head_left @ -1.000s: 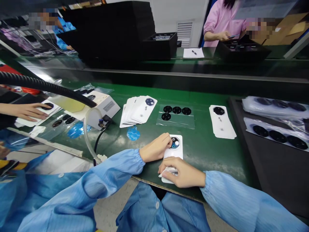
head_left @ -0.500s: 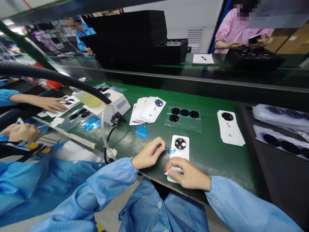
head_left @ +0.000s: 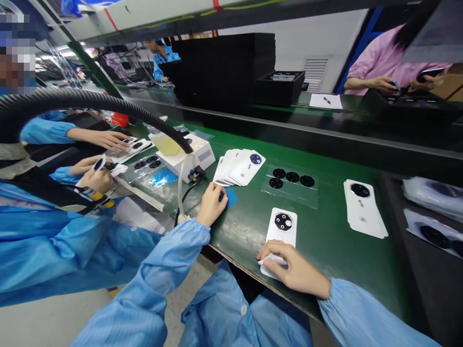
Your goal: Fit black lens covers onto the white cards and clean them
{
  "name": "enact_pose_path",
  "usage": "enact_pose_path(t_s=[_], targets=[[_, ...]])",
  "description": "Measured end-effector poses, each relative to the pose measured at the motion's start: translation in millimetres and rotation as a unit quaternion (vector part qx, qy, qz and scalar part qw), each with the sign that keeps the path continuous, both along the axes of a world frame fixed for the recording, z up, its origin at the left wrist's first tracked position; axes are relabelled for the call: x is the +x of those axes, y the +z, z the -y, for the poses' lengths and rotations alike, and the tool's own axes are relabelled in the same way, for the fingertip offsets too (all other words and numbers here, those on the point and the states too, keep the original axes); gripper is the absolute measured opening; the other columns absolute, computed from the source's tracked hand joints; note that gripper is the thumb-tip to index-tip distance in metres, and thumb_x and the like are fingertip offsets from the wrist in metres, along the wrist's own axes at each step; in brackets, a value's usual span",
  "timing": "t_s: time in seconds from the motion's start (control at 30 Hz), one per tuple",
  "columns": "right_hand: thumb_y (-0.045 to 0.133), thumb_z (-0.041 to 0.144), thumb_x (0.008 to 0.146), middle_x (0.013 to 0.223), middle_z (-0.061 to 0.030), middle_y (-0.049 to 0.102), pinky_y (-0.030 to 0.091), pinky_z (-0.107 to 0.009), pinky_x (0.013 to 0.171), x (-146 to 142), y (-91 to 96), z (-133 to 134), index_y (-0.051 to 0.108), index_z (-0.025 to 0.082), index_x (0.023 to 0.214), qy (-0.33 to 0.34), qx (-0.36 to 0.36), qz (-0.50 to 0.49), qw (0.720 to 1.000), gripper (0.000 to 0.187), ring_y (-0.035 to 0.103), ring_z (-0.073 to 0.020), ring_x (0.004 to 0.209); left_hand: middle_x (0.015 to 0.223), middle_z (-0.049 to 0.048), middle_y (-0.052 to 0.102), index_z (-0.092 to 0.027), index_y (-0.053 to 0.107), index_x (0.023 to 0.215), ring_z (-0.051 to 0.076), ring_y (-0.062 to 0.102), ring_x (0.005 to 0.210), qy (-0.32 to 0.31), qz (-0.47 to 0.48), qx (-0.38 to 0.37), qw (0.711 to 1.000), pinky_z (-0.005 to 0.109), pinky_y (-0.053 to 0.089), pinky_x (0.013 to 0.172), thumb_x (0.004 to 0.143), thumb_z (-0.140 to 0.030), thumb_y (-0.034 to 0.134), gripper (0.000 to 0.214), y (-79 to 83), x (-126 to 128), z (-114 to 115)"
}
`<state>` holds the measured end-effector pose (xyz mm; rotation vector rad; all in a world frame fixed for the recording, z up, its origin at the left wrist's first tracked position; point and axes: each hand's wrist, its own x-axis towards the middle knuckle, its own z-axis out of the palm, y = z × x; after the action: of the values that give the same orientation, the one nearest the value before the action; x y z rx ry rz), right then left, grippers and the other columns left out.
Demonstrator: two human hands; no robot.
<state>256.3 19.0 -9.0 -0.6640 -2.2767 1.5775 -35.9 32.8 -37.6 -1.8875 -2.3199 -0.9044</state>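
Observation:
My right hand [head_left: 292, 267] rests on the lower part of a white phone back cover [head_left: 284, 231], its fingers closed on a crumpled white wipe [head_left: 272, 260]. The cover lies flat, its black round camera ring [head_left: 283, 221] at the far end. Further left, my left hand [head_left: 212, 205] has curled fingers, thumb and fingertips together at a small pile of blue film [head_left: 231, 196] on the table. What lies between those fingertips is mostly hidden. Just beyond that pile is a fanned stack of white phone back covers [head_left: 240, 168].
A clear sheet [head_left: 304, 197] carries several black camera rings. Another stack of covers [head_left: 363, 207] lies to the right, beside a black tray [head_left: 401, 193] with bagged parts. At left are a white box [head_left: 202, 156], a black hose [head_left: 144, 113] and a co-worker's hands [head_left: 96, 178].
My left hand has moved left from beside the cover to the blue film pile, with the strip of blue film it carried. My right hand stays on the cover. The view has shifted left.

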Motion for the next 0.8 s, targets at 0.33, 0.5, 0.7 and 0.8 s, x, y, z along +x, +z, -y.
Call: enact_pose_path(t_s=[0.33,0.5,0.7,0.8], targets=[[0.053,0.025,0.089,0.094,-0.006,0.067,0.041,-0.038,0.089,0,-2.5,2,0.065,0.02,0.088,-0.011,-0.003,-0.014,1.0,0.012,0.059,-0.0225,0.094,0.124,0.0107,0.056,-0.016,0.052,0.124,0.025,0.055,0.113,-0.073,-0.058,0.022,0.995,0.047,0.047,0.094,0.091,-0.036,0.056,0.039,-5.4,7,3],[0.055,0.027,0.089,0.094,-0.0071,0.067,0.041,-0.04,0.089,0,-1.6,3,0.065,0.019,0.088,-0.01,-0.017,-0.026,0.999,0.013,0.059,-0.024,0.095,0.113,0.0083,0.06,-0.016,0.055,0.119,0.022,0.059,0.103,-0.075,-0.059,0.023,0.995,0.044,0.05,0.089,0.093,-0.033,0.054,0.032,-6.6,9,9],[0.055,0.036,0.09,0.095,-0.0072,0.069,0.046,-0.037,0.087,4,4.3,-2,0.067,0.02,0.091,-0.043,-0.065,-0.062,0.995,0.021,0.062,-0.0229,0.092,0.12,0.0142,0.053,-0.013,0.054,0.12,0.025,0.052,0.113,-0.051,-0.025,0.064,0.996,0.047,0.044,0.097,0.096,-0.029,0.044,0.03,3.2,21,14],[0.049,0.042,0.094,0.101,-0.007,0.068,0.047,-0.036,0.086,16,5.5,-19,0.064,0.021,0.097,-0.125,-0.076,-0.089,0.985,0.026,0.063,-0.0216,0.093,0.12,0.0145,0.053,-0.014,0.056,0.117,0.023,0.051,0.115,-0.093,-0.001,0.054,0.994,0.041,0.043,0.1,0.098,-0.029,0.039,0.029,12.4,51,32]])
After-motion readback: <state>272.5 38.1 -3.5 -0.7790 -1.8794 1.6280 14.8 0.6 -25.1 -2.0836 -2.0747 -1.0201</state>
